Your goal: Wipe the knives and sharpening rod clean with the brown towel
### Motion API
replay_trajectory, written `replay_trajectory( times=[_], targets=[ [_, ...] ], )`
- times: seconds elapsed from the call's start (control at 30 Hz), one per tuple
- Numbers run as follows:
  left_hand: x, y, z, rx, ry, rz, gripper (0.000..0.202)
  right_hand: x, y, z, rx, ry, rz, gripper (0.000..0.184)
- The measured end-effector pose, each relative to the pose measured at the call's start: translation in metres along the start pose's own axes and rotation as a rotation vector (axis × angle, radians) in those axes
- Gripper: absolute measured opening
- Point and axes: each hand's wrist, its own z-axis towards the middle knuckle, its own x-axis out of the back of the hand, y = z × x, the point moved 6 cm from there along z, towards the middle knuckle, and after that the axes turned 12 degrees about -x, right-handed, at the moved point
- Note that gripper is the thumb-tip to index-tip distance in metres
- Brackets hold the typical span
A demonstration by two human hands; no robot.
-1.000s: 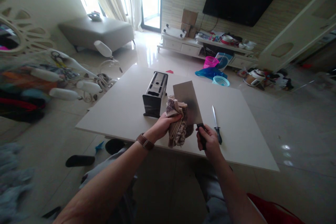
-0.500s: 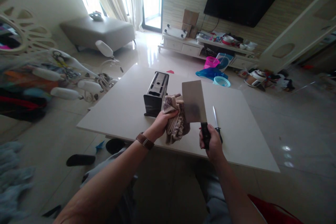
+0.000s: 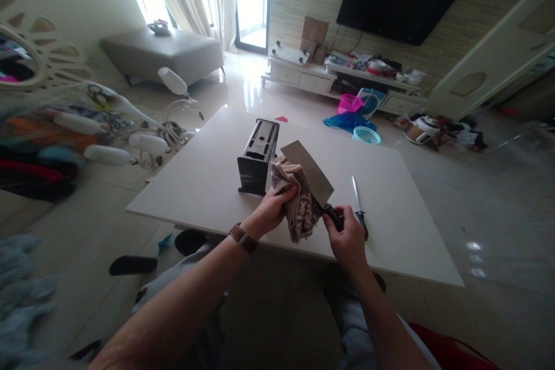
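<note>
My right hand point(image 3: 346, 236) grips the black handle of a broad steel cleaver point(image 3: 310, 173), whose blade tilts up and to the left above the white table point(image 3: 203, 185). My left hand point(image 3: 271, 211), with a brown watch strap on the wrist, clutches a beige and brown cloth point(image 3: 297, 202) pressed against the blade's left side. A black knife block point(image 3: 257, 156) stands just left of the cloth. A small knife with a black handle point(image 3: 358, 203) lies flat on the table right of my right hand.
A drying rack with white knobs point(image 3: 130, 139) stands left of the table. Slippers point(image 3: 132, 265) lie on the glossy floor near the table's front-left corner. A TV cabinet point(image 3: 329, 78), baskets point(image 3: 364, 134) and clutter fill the far side. A grey bench point(image 3: 162, 52) sits by the window.
The cleaver went from upright, apart from the cloth, to tilted left against it. My left hand with the cloth closed back onto the blade; my right hand rotated the handle.
</note>
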Motion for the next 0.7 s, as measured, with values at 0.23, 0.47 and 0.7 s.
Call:
replay_trajectory(
  times=[0.23,0.47,0.7],
  targets=[
    [-0.003,-0.007,-0.003,-0.013,0.004,0.058,0.048,-0.013,-0.007,-0.007,0.072,-0.035,0.001,0.029],
    [0.000,-0.009,-0.009,-0.079,0.170,0.145,0.043,-0.024,-0.019,-0.017,0.248,0.011,-0.234,0.026],
    [0.006,0.003,-0.002,-0.146,0.268,0.151,0.043,-0.025,-0.023,-0.009,0.329,0.032,-0.315,0.025]
  ],
)
